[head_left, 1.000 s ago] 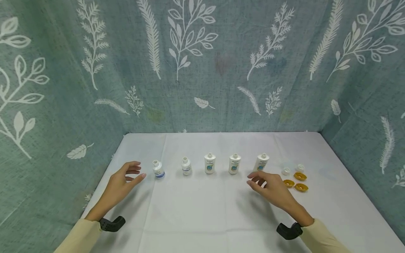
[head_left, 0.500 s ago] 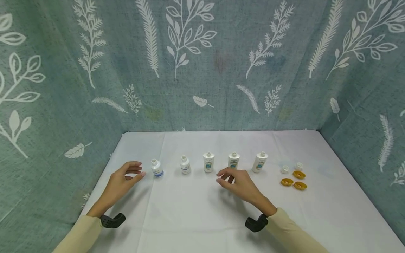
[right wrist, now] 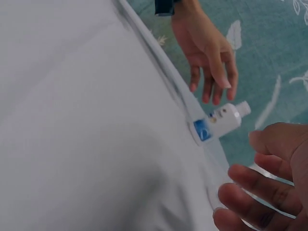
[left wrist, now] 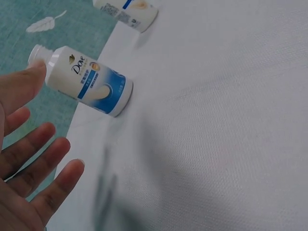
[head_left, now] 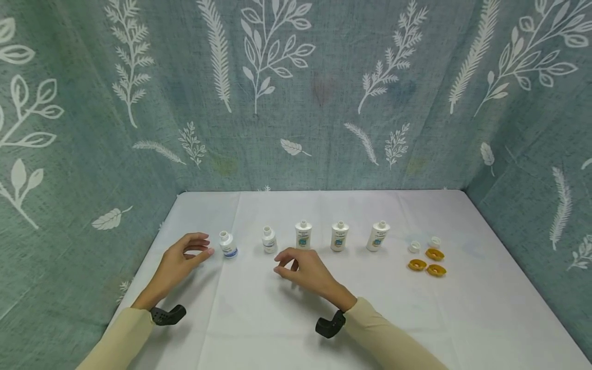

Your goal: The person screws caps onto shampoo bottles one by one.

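My left hand (head_left: 182, 257) hovers at the left, fingers loosely bent and holding nothing. Just right of it stands a small uncapped white Dove bottle (head_left: 228, 244) with a blue base band; in the left wrist view the thumb overlaps the neck of that bottle (left wrist: 94, 82). A second small white bottle (head_left: 269, 240) is farther right. My right hand (head_left: 307, 272), empty and relaxed, is over the table in front of a taller white bottle (head_left: 303, 234), hiding its foot. Two more tall uncapped bottles, one in the middle (head_left: 339, 236) and one farther right (head_left: 378, 237), complete the row.
At the right lie two white caps, a nearer one (head_left: 414, 247) and a farther one (head_left: 435, 242). Beside them are amber oval pieces with holes, one at the left (head_left: 417, 264). A white cloth (head_left: 259, 318) covers the table; leaf-patterned green curtains (head_left: 277, 169) surround it.
My right hand has swept left along the front of the bottles, from the rightmost one to the third from the left. The left hand has barely moved.
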The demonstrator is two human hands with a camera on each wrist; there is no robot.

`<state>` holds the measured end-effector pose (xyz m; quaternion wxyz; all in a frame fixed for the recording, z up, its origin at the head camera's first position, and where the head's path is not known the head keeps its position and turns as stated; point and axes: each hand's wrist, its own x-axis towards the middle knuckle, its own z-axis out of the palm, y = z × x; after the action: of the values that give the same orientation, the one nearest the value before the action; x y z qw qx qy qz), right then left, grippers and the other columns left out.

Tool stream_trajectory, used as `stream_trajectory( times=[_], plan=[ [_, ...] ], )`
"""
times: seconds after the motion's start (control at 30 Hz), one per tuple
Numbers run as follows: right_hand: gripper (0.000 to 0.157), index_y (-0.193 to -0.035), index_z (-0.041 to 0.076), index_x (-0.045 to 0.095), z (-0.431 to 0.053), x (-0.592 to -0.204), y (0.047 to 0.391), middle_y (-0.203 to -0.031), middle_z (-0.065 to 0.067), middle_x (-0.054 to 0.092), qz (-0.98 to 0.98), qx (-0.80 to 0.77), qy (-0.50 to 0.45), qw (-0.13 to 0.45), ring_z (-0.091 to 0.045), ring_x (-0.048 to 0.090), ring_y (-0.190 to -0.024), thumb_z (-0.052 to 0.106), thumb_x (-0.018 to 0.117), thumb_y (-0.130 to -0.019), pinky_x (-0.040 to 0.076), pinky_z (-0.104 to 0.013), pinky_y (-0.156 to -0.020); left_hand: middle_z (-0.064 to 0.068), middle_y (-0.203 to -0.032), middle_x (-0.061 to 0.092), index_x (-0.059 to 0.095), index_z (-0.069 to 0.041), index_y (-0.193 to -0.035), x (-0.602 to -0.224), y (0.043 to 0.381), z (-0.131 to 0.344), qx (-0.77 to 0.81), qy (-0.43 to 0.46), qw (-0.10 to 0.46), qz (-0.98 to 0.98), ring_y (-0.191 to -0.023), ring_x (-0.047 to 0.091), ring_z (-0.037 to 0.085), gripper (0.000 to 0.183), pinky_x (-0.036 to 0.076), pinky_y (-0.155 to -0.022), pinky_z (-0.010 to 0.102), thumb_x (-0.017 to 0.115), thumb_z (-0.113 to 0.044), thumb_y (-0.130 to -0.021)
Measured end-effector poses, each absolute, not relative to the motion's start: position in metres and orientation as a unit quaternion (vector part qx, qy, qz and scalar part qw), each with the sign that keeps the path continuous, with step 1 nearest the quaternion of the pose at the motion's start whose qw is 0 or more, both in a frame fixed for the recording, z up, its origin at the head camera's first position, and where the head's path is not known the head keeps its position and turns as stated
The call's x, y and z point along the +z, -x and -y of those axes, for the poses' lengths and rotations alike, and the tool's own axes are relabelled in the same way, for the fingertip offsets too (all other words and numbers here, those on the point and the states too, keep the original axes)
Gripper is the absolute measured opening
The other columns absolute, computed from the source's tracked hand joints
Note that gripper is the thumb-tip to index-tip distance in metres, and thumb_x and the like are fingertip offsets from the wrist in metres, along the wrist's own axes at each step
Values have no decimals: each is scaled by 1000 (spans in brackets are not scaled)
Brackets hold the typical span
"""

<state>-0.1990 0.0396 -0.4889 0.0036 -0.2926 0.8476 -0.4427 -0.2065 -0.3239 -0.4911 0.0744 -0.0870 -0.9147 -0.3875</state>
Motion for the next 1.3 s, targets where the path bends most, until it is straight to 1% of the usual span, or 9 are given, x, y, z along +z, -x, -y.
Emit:
stream_trajectory(
  times=[0.2, 0.4, 0.63, 0.73, 0.8, 0.87, 0.97, 1.07, 1.3],
  plan=[
    [22, -111, 11, 75, -10, -496, 202, -99, 7, 77, -848, -444, 291, 11, -1, 56, -64, 26, 76, -96, 48, -17, -58, 1, -128, 67, 56, -15, -141, -495, 212, 325, -394, 91, 67, 912, -115, 61, 16, 54, 49, -84, 15, 71, -44, -98],
    [22, -114, 10, 75, 16, -495, 205, -105, 7, 76, -842, -466, 270, 32, 0, 56, -57, 23, 75, -96, 47, -18, -49, 4, -129, 66, 56, -14, -140, -495, 217, 324, -392, 93, 64, 913, -117, 61, 20, 53, 49, -85, 16, 72, -42, -97],
    [26, -119, 5, 72, 46, -499, 207, -110, -2, 76, -831, -498, 244, 40, 3, 59, -54, 17, 75, -96, 50, -20, -45, 6, -129, 66, 56, -16, -141, -494, 219, 321, -403, 95, 42, 909, -118, 61, 22, 55, 50, -85, 16, 72, -44, -97],
    [31, -124, 4, 70, 57, -500, 209, -100, -3, 76, -833, -503, 228, 33, 3, 59, -52, 17, 76, -96, 49, -20, -44, 5, -130, 66, 55, -18, -142, -495, 220, 320, -402, 96, 34, 910, -119, 61, 22, 55, 50, -86, 18, 71, -45, -97],
    [34, -127, 5, 68, 63, -502, 211, -86, 0, 75, -837, -502, 217, 28, 3, 58, -50, 18, 75, -96, 47, -19, -43, 4, -130, 66, 55, -19, -143, -495, 222, 319, -401, 97, 31, 910, -119, 61, 21, 55, 51, -87, 20, 71, -44, -97],
    [38, -130, 4, 66, 68, -503, 215, -72, 4, 71, -838, -504, 206, 22, 3, 58, -50, 19, 75, -97, 47, -18, -44, 5, -130, 66, 55, -19, -143, -494, 223, 318, -403, 99, 29, 909, -119, 61, 22, 54, 51, -88, 23, 71, -43, -98],
    [41, -133, 5, 64, 74, -506, 220, -60, 8, 64, -845, -500, 191, 5, 3, 57, -48, 19, 75, -96, 47, -16, -49, 6, -132, 65, 55, -21, -144, -492, 226, 316, -410, 106, 22, 906, -119, 62, 25, 54, 53, -89, 28, 71, -43, -98],
    [43, -134, 5, 64, 79, -510, 225, -57, 11, 61, -849, -497, 179, -10, 3, 55, -47, 18, 77, -95, 47, -14, -54, 7, -132, 65, 56, -22, -144, -491, 228, 313, -419, 112, 14, 901, -119, 63, 27, 53, 53, -90, 33, 70, -44, -98],
    [45, -135, 1, 63, 92, -516, 233, -56, 12, 61, -844, -501, 187, -19, 5, 54, -43, 14, 76, -95, 48, -12, -61, 2, -133, 64, 58, -24, -142, -492, 227, 314, -420, 112, 18, 900, -117, 64, 23, 50, 54, -89, 28, 71, -42, -98]
  ],
)
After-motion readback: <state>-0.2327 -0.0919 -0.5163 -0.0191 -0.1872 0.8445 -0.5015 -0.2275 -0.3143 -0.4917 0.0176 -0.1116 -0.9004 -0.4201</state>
